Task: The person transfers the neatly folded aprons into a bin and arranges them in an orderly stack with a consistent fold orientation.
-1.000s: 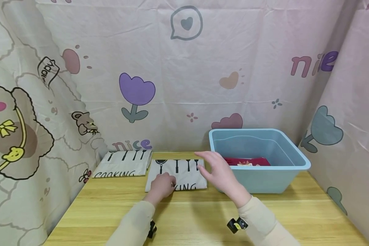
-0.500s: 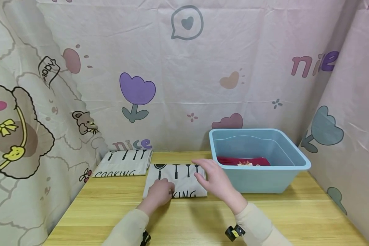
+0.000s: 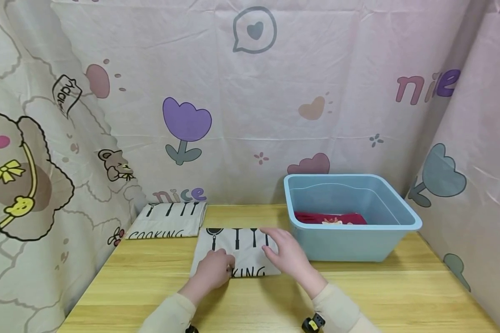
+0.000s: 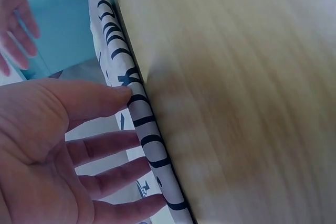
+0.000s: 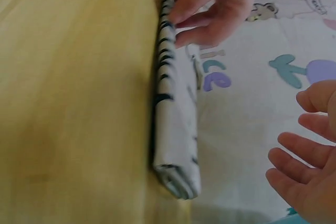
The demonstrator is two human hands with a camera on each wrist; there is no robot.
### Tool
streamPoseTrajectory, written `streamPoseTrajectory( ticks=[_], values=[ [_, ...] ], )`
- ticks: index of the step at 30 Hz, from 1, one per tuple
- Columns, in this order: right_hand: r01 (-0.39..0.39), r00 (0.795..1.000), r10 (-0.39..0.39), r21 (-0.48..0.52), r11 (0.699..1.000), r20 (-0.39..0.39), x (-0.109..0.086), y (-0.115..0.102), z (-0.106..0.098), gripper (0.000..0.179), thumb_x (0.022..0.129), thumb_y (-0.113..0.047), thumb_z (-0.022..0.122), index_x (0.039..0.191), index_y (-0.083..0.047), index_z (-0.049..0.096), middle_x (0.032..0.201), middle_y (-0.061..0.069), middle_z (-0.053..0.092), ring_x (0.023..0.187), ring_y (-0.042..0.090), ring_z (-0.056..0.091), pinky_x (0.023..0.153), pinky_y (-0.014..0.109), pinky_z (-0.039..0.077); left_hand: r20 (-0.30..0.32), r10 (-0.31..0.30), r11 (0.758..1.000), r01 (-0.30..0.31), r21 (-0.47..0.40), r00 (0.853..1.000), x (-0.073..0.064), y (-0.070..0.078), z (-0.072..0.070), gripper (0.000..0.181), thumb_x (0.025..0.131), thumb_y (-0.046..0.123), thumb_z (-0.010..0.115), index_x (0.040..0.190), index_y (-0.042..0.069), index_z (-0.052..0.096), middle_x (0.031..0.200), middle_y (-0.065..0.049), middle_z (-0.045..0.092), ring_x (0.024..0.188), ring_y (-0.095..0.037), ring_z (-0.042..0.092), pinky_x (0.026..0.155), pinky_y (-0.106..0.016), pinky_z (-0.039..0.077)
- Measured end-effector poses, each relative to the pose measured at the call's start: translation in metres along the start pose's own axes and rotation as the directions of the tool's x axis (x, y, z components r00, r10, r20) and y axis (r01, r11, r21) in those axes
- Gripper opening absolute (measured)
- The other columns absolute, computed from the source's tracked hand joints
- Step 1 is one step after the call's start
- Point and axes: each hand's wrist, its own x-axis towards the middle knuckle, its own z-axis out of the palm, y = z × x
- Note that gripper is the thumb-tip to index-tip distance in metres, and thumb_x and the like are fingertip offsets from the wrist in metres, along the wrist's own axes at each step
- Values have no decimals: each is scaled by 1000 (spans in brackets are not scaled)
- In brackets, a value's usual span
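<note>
A folded white cloth (image 3: 243,252) with black kitchen utensils and lettering printed on it lies on the table in front of me. My left hand (image 3: 214,269) touches its front left part. In the left wrist view the thumb (image 4: 100,99) and spread fingertips meet the cloth along its printed front edge. My right hand (image 3: 289,256) is held by the cloth's right side, fingers loosely extended and holding nothing. The right wrist view shows those fingers (image 5: 299,153) apart from the cloth's layered end.
A second folded cloth (image 3: 166,222) with similar printing lies at the back left. At the right stands a light blue plastic bin (image 3: 350,243) with a dark red item (image 3: 316,218) inside. A patterned curtain (image 3: 250,115) encloses the wooden table (image 3: 250,307) behind and at both sides.
The nearer cloth has slid toward me along with my left hand. My right hand has come nearer too, staying at the cloth's right side. The bin and second cloth stay put.
</note>
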Motion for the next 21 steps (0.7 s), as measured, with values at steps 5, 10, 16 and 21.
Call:
streamPoseTrajectory(
  ticks=[5, 10, 16, 21],
  values=[
    [-49, 999, 49, -5, 999, -6, -5, 6, 9, 46, 87, -10, 74, 129, 0, 60, 126, 15, 63, 116, 32, 60, 96, 47, 49, -1, 4, 1000, -4, 5, 1000, -5, 0, -1, 15, 78, 0, 71, 80, 15, 69, 78, -1, 51, 74, -26, 48, 53, -41, 45],
    [-105, 994, 105, 5, 994, 7, -8, 10, 15, 47, 87, -7, 73, 131, 1, 58, 127, 19, 62, 115, 35, 60, 96, 50, 48, -13, 15, 1000, -15, 17, 1000, -10, -1, -2, 15, 77, 1, 72, 77, 15, 68, 76, 0, 50, 72, -26, 49, 51, -40, 45],
    [-183, 982, 182, 23, 983, 57, -9, 15, 17, 50, 89, -8, 72, 134, 4, 55, 130, 22, 59, 116, 38, 59, 97, 52, 48, 0, 2, 1000, -2, 13, 1000, -13, -4, -5, 15, 75, 6, 76, 76, 18, 67, 75, 2, 50, 72, -24, 51, 54, -39, 45],
    [-215, 974, 211, 37, 976, 84, -9, 19, 20, 52, 90, -9, 71, 136, 5, 53, 130, 23, 59, 117, 38, 58, 97, 51, 48, -13, -23, 1000, 22, -16, 1000, -11, -11, -6, 11, 77, 13, 76, 77, 20, 67, 75, 5, 52, 69, -18, 51, 54, -37, 45]
  ],
)
